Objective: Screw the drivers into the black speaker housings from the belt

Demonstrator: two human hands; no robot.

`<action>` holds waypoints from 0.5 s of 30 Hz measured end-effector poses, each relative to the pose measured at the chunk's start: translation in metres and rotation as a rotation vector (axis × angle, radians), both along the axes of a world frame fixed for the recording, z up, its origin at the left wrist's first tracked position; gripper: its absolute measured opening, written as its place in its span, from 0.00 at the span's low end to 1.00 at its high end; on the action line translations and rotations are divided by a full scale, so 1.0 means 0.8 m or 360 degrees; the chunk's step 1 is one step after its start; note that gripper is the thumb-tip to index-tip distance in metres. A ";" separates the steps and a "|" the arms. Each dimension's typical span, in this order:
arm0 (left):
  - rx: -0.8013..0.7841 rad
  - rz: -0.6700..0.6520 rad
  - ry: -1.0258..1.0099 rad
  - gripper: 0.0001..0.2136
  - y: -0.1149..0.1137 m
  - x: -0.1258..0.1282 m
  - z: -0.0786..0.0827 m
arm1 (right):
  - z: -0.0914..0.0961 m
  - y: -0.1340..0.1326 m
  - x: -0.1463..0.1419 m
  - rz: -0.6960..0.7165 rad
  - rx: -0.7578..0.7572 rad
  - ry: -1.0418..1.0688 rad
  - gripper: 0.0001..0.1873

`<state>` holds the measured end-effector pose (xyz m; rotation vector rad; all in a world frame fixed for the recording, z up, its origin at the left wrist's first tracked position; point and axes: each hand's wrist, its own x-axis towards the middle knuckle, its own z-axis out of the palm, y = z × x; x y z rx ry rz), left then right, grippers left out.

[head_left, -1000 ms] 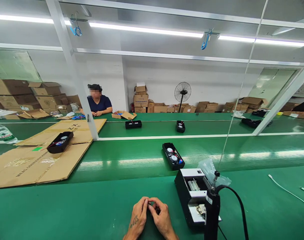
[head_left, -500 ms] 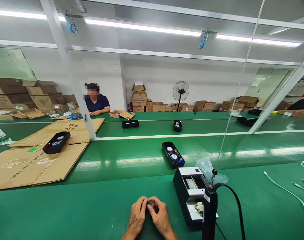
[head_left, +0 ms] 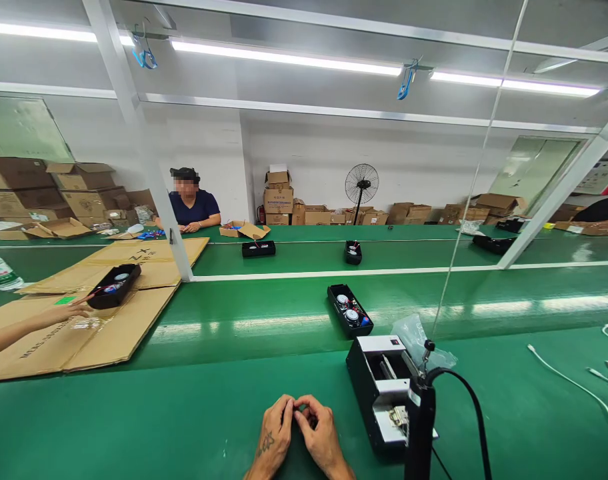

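My left hand (head_left: 275,427) and my right hand (head_left: 320,430) rest together at the near edge of the green bench, fingertips meeting. Both are closed in a pinch; anything between the fingers is too small or hidden to make out. Just right of them stands a black and silver bench machine (head_left: 377,395) with an open top. Beyond it, a long black case (head_left: 351,311) with two round silver speakers and red wires lies on the green conveyor belt (head_left: 264,303).
At left, a co-worker's hand (head_left: 71,311) touches a black case (head_left: 115,287) on flattened cardboard (head_left: 104,347). A black post (head_left: 420,427) with a cable rises before the machine. White cables (head_left: 569,377) lie at right. Another person (head_left: 194,207) sits across the benches.
A co-worker's hand has come in from the left to the case on the cardboard. The nearest belt case has shifted slightly right, the two farther ones slightly left. My hands stay put.
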<state>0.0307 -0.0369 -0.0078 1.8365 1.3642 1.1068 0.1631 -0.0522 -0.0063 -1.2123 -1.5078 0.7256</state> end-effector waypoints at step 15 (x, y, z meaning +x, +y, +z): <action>-0.0017 0.0045 0.0048 0.32 -0.001 -0.002 -0.009 | -0.006 0.002 0.000 0.0011 -0.0078 0.0001 0.09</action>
